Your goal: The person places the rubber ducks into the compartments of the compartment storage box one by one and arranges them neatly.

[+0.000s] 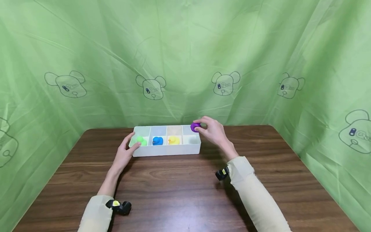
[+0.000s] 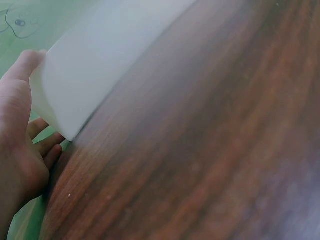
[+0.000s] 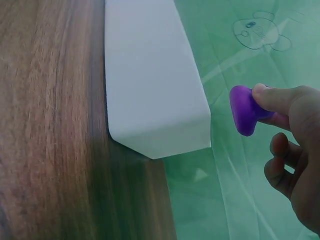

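A long white box [image 1: 166, 150] split into several compartments stands at the back of the table. Inside its front row, from left to right, sit a green toy duck [image 1: 141, 140], a blue toy duck [image 1: 157, 140] and a yellow toy duck [image 1: 174, 140]. My left hand [image 1: 125, 154] grips the box's left end, thumb at the front rim and fingers along the side. Over the box's right end, my right hand [image 1: 213, 130] pinches a purple rounded toy [image 3: 243, 110] between thumb and fingers. The fingers partly hide its shape.
The brown wooden table [image 1: 174, 187] extends in front of the box and to both sides. Behind the table hangs a green curtain [image 1: 185, 58] with bear-head drawings, which also runs along the left and right. White dividers separate the box's compartments.
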Demonstrator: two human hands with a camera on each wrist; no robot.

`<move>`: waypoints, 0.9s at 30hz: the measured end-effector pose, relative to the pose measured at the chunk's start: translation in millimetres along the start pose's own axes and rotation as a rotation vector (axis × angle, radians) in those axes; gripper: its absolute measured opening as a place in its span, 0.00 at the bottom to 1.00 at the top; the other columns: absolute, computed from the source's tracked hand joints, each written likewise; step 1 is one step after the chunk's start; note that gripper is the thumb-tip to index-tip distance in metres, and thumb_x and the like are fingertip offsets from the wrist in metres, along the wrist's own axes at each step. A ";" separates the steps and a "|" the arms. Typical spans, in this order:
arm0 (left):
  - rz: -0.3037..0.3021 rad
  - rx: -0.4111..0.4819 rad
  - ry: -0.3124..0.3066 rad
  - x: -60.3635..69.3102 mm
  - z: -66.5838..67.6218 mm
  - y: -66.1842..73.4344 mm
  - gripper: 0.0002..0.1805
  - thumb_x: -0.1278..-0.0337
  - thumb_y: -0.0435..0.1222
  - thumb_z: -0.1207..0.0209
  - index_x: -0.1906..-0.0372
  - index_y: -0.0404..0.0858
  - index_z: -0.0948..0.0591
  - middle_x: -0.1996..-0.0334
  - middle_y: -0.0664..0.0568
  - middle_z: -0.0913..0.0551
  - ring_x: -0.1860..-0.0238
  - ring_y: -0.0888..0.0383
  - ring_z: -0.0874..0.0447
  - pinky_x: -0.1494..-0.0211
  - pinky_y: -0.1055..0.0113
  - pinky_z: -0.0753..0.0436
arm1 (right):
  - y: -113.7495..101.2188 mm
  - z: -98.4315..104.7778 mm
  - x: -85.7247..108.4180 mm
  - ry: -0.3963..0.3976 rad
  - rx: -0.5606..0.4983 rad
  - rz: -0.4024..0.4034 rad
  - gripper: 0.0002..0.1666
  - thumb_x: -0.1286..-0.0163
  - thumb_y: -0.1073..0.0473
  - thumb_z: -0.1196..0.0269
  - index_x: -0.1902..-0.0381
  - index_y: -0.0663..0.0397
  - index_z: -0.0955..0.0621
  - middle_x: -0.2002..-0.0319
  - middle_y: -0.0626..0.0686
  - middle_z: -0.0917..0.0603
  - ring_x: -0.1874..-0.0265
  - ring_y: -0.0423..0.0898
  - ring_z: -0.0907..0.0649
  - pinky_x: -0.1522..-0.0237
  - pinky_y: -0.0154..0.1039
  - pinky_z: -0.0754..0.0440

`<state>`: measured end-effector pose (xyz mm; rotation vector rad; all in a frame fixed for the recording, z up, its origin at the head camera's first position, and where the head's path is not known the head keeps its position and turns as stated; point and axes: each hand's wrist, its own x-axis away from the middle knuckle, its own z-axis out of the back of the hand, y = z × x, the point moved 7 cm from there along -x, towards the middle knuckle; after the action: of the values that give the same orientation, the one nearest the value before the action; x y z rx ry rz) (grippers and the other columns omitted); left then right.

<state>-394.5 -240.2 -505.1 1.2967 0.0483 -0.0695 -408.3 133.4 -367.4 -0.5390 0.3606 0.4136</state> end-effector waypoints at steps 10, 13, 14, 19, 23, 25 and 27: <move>0.004 -0.029 0.005 0.6 0.7 1.6 0.41 0.36 0.56 0.40 0.22 0.56 0.43 0.21 0.50 0.48 0.29 0.48 0.43 0.34 0.54 0.37 | -2.7 -16.3 -12.4 -0.108 0.028 -0.035 0.17 0.36 0.48 0.30 0.49 0.36 0.14 0.53 0.42 0.13 0.53 0.48 0.15 0.60 0.48 0.21; 0.008 -0.015 0.005 0.9 0.4 2.2 0.41 0.37 0.56 0.39 0.22 0.56 0.42 0.21 0.50 0.49 0.29 0.48 0.44 0.32 0.52 0.38 | -1.7 -21.5 -13.1 -0.142 0.059 -0.036 0.17 0.36 0.49 0.30 0.49 0.36 0.14 0.52 0.43 0.13 0.53 0.50 0.15 0.58 0.49 0.20; 0.009 -0.010 0.007 0.9 0.4 2.3 0.41 0.37 0.56 0.39 0.22 0.56 0.42 0.21 0.50 0.49 0.29 0.48 0.44 0.32 0.51 0.38 | -1.5 -23.6 -13.4 -0.155 0.072 -0.037 0.17 0.36 0.49 0.30 0.49 0.36 0.14 0.52 0.43 0.14 0.53 0.51 0.15 0.57 0.49 0.20; 0.000 -0.005 0.006 0.1 1.0 2.3 0.41 0.36 0.55 0.39 0.22 0.56 0.42 0.21 0.49 0.50 0.26 0.47 0.49 0.28 0.44 0.42 | -3.3 -35.7 -15.4 -0.222 0.158 -0.024 0.18 0.37 0.47 0.30 0.48 0.33 0.14 0.50 0.42 0.14 0.51 0.48 0.17 0.54 0.48 0.20; -0.002 0.004 0.005 -0.9 0.7 1.3 0.42 0.37 0.55 0.38 0.22 0.57 0.42 0.20 0.50 0.50 0.25 0.47 0.50 0.26 0.42 0.44 | -8.8 -42.4 -17.3 -0.250 0.193 0.004 0.18 0.38 0.48 0.29 0.49 0.33 0.13 0.51 0.41 0.14 0.51 0.45 0.20 0.54 0.47 0.21; -0.002 0.004 0.001 -0.7 0.5 1.0 0.42 0.37 0.55 0.38 0.22 0.58 0.43 0.20 0.50 0.50 0.25 0.46 0.52 0.26 0.41 0.45 | -10.5 -45.6 -17.5 -0.268 0.190 0.016 0.17 0.38 0.49 0.28 0.50 0.34 0.13 0.51 0.42 0.14 0.53 0.46 0.22 0.55 0.46 0.22; -0.002 0.004 -0.003 0.2 0.4 1.4 0.42 0.37 0.55 0.38 0.22 0.57 0.43 0.20 0.50 0.51 0.24 0.46 0.52 0.26 0.41 0.45 | -11.1 -49.2 -17.5 -0.289 0.186 0.029 0.17 0.39 0.51 0.27 0.51 0.35 0.13 0.52 0.43 0.13 0.54 0.46 0.22 0.55 0.46 0.23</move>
<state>-394.1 -240.3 -503.7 1.3002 0.0472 -0.0732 -428.9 92.4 -394.6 -0.2876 0.1262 0.4737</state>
